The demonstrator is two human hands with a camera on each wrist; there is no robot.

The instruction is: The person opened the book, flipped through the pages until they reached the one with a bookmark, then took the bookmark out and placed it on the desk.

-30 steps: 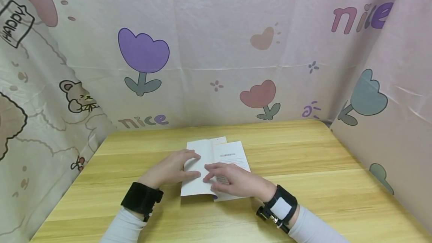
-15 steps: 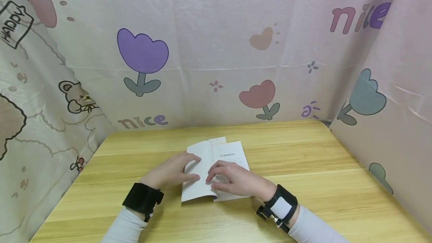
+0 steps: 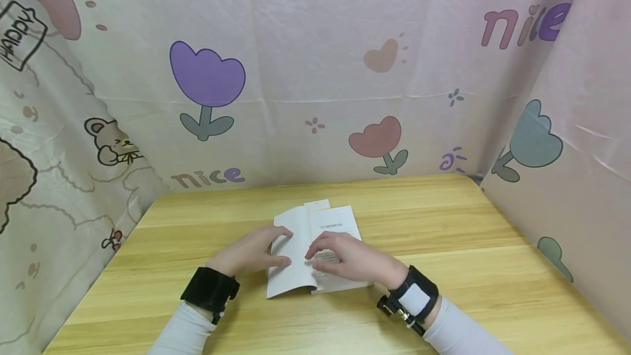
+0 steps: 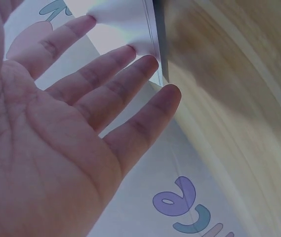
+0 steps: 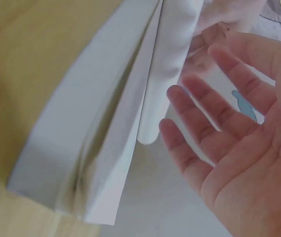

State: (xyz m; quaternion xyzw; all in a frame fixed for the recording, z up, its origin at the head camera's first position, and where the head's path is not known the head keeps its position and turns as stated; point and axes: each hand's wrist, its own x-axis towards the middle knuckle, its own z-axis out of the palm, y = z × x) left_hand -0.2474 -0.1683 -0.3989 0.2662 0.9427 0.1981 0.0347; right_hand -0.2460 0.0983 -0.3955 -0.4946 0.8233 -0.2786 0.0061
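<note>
A thin white book (image 3: pixel 294 218) lies spread on the wooden table (image 3: pixel 207 207), its left page blank and its right page (image 3: pixel 342 218) printed with small text. The left page lifts a little along its near edge. My left hand (image 3: pixel 251 248) rests on the blank page, its fingertips (image 4: pixel 130 52) touching the paper with the fingers nearly straight. Over the inner part of the right page is my right hand (image 3: pixel 347 256), with loosely bent fingers and nothing held. In the right wrist view, the right fingers (image 5: pixel 175 98) stay just beside the rounded white page edge.
A small white strip (image 3: pixel 317 205) sticks out past the book's top edge. Behind the table hangs a patterned cloth (image 3: pixel 286 141) with flowers and words. Each wrist wears a black band, such as the right band (image 3: pixel 416 295).
My right hand's fingers have drawn back slightly to the right from the left page. My left hand keeps its place, while the left page's near edge has shifted slightly toward me.
</note>
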